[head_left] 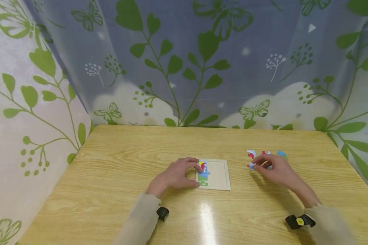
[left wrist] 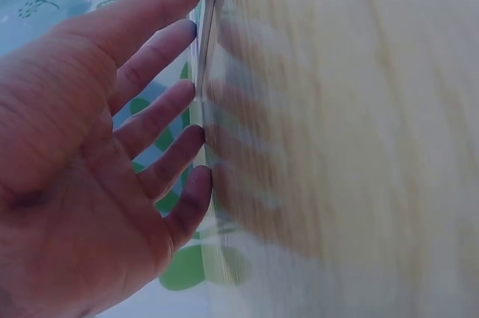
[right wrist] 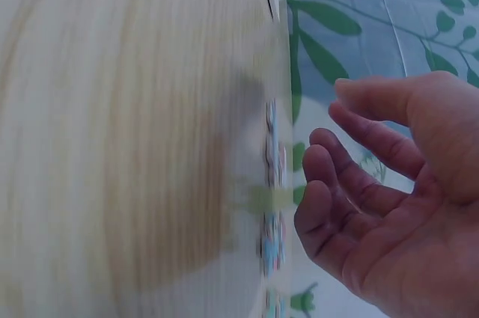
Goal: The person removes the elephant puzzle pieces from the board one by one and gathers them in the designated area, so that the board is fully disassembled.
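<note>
A shallow jigsaw tray [head_left: 218,175] with a pale wooden bed and light rim lies mid-table. Joined puzzle pieces [head_left: 203,173] in blue, green, red and yellow fill its left side. My left hand [head_left: 180,173] spreads over that side, index finger on the pieces and thumb by the near left corner. To the right, my right hand [head_left: 274,169] hovers over loose puzzle pieces [head_left: 250,153], thumb and index close together beside a blue, white and pink puzzle piece [head_left: 251,166]. In the right wrist view, nothing shows between the loosely bent fingers [right wrist: 318,206]; some pieces are hidden behind this hand.
The wooden table [head_left: 125,146] reaches back to a patterned curtain [head_left: 184,68] with leaves and butterflies. A similar pale cloth [head_left: 33,119] hangs along the left side. Another loose piece [head_left: 281,154] lies behind my right hand. Each wrist wears a black strap [head_left: 163,213].
</note>
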### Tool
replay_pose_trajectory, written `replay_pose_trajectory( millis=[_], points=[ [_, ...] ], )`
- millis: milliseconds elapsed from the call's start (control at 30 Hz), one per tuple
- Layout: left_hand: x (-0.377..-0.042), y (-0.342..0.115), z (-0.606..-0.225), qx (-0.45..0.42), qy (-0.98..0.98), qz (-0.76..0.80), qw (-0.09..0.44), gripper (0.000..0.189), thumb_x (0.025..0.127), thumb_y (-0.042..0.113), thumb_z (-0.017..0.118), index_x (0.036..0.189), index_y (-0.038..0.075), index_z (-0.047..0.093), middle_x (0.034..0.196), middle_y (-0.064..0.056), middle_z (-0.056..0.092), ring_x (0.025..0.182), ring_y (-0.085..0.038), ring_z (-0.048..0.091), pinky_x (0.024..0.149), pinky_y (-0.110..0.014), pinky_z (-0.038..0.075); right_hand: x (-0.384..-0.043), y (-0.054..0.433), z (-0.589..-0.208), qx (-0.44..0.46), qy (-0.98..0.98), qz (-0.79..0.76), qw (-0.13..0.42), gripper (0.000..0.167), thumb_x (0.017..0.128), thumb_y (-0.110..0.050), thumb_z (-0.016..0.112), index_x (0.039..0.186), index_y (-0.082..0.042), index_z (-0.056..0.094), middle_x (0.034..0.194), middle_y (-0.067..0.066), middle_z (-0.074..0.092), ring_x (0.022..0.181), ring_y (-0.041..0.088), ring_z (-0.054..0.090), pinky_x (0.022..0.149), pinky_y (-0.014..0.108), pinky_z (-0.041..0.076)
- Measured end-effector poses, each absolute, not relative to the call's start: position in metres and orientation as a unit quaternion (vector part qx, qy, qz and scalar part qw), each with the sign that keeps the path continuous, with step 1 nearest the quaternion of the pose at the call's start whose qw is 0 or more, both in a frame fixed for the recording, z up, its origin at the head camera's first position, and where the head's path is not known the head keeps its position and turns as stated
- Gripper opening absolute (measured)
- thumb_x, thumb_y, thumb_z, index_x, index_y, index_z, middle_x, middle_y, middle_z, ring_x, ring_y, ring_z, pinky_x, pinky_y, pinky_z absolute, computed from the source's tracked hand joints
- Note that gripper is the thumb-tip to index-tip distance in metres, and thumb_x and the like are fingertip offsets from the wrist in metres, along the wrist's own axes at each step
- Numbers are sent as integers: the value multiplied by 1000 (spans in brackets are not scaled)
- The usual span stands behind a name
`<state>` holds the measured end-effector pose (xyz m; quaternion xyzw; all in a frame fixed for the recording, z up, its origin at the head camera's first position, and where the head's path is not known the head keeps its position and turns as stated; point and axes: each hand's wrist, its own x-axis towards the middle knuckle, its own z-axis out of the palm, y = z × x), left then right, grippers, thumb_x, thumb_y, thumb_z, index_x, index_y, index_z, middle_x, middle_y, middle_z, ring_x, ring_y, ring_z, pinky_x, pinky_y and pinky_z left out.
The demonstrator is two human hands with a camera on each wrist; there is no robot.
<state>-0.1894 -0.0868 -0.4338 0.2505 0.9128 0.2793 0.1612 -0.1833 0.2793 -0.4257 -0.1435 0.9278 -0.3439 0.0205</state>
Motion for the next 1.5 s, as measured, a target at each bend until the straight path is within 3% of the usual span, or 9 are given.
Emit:
replay_pose_trajectory(
  millis=[467, 1267, 1500],
  points=[
    [-191, -87, -436, 248, 915, 276, 156, 36, 87, 35, 80, 120, 28, 69, 160, 3, 45, 150, -36, 37, 117, -67, 28, -193, 239, -431, -188, 915, -356, 33, 13, 97, -17, 71, 107, -10, 72, 99, 3, 73, 84, 13, 67, 62, 25, 51],
    [-191, -85, -435, 235, 919, 278, 149, 30, 88, 35, 79, 115, 28, 70, 159, 1, 46, 149, -36, 38, 116, -66, 29, -206, 187, -439, -211, 903, -367, 72, 10, 96, -16, 70, 104, -12, 73, 94, 1, 71, 82, 13, 63, 73, 27, 52],
    [-190, -83, -434, 230, 919, 282, 152, 30, 88, 34, 78, 116, 27, 70, 159, 1, 46, 149, -35, 38, 116, -65, 29, -211, 173, -440, -221, 900, -366, 83, 7, 97, -16, 69, 102, -12, 72, 93, 2, 69, 81, 13, 60, 70, 26, 50]
  ],
)
